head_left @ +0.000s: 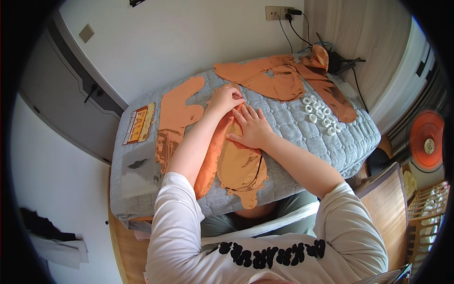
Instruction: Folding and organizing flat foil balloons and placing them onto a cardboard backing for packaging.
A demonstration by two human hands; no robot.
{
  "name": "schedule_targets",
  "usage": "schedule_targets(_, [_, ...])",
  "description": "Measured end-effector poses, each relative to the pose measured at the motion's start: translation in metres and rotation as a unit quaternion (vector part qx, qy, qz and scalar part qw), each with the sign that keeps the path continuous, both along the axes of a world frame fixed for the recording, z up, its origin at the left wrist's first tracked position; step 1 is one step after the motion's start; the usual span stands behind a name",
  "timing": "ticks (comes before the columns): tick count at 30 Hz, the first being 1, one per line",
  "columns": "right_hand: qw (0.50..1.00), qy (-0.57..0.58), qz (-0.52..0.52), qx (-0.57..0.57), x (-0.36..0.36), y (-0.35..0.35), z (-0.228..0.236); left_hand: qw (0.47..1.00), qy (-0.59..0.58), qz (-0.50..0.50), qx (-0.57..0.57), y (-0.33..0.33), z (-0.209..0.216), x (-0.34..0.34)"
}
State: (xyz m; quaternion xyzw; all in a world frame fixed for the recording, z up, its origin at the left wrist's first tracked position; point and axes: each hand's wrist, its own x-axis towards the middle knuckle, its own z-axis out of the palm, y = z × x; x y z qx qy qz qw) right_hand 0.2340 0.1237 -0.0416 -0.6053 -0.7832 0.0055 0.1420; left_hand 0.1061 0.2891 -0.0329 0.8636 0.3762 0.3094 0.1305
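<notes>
A copper-orange foil balloon (242, 168), partly puffed along its left side, lies on the quilted mattress in front of me. At its far end my left hand (227, 100) has thumb and fingers pinched together on the foil's edge. My right hand (253, 127) rests palm down on the balloon, fingers spread, just nearer and to the right of the left hand. Left of these lies a flat copper foil balloon (177, 106) with a curved outline. Another flat foil balloon (265, 75) is spread out beyond my hands.
On the right of the mattress (279, 111) sit several small white rings (320, 112) beside a long foil piece (333, 97). A printed packet (140, 123) and a clear plastic sleeve (139, 170) lie at the left. A red fan (425, 139) stands right; cables hang from a wall socket (280, 13).
</notes>
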Motion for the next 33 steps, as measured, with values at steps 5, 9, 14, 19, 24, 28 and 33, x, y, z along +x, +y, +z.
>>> schedule_targets(5, [1.000, -0.012, -0.011, -0.011, 0.005, 0.000, 0.000, 0.994, 0.057, -0.030, 0.083, -0.008, 0.007, 0.008])
schedule_targets(9, [0.999, -0.023, -0.014, -0.026, 0.008, 0.000, 0.001, 0.987, 0.106, -0.026, 0.114, -0.012, 0.012, 0.012])
schedule_targets(14, [0.999, -0.019, -0.017, -0.022, 0.003, -0.002, 0.004, 0.981, 0.109, -0.014, 0.158, -0.005, 0.001, 0.002])
schedule_targets(19, [0.999, -0.024, -0.018, -0.031, 0.004, -0.003, 0.002, 0.980, 0.112, -0.006, 0.162, -0.002, -0.004, 0.004])
schedule_targets(24, [1.000, -0.011, -0.018, 0.007, 0.008, -0.002, -0.005, 0.996, 0.085, -0.012, 0.023, -0.003, 0.008, 0.014])
schedule_targets(28, [1.000, -0.004, -0.007, 0.014, 0.001, 0.001, -0.003, 0.997, 0.027, -0.017, -0.066, -0.011, 0.017, 0.007])
schedule_targets(33, [0.999, -0.034, -0.014, -0.039, 0.016, 0.008, -0.004, 0.970, -0.152, -0.183, -0.054, -0.094, 0.023, 0.002])
